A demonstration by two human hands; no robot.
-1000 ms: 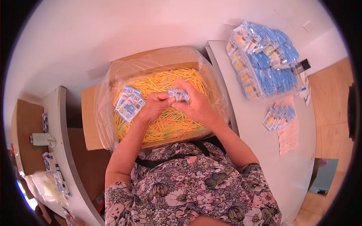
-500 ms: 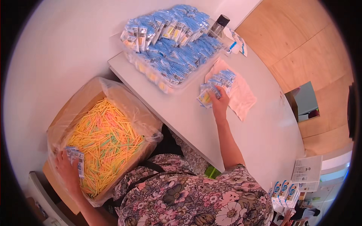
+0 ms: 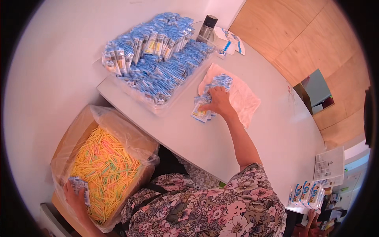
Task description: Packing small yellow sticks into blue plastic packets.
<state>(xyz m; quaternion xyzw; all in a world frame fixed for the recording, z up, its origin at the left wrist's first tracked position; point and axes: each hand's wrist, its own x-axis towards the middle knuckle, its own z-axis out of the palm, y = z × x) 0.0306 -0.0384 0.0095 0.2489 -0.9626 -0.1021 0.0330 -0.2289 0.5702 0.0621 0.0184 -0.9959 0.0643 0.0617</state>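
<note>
At the lower left my left hand [image 3: 75,198] is closed on a small clear packet with blue-and-white striped ends [image 3: 83,186], over the near left edge of an open carton. Thin yellow, pink and green sticks [image 3: 106,166] fill that carton. On the table my right hand [image 3: 221,101] reaches over a small bunch of the same striped packets [image 3: 201,113], its thumb and curled fingers gripping them from above. Part of the bunch rests on a pink cloth [image 3: 241,96]; some packets lie under the hand and are partly hidden.
A clear plastic tub [image 3: 158,108] heaped with striped packets stands at the table's far left. Behind it are a dark-capped bottle [image 3: 207,28] and a white-and-blue carton [image 3: 227,39]. White-and-blue boxes [image 3: 306,193] sit at the lower right, near another person's hand [image 3: 312,216].
The view has shifted, so the tub and table sit farther left and lower. My right hand has gone from pinching the packets to spreading wider over them. The left hand still holds its packet.
</note>
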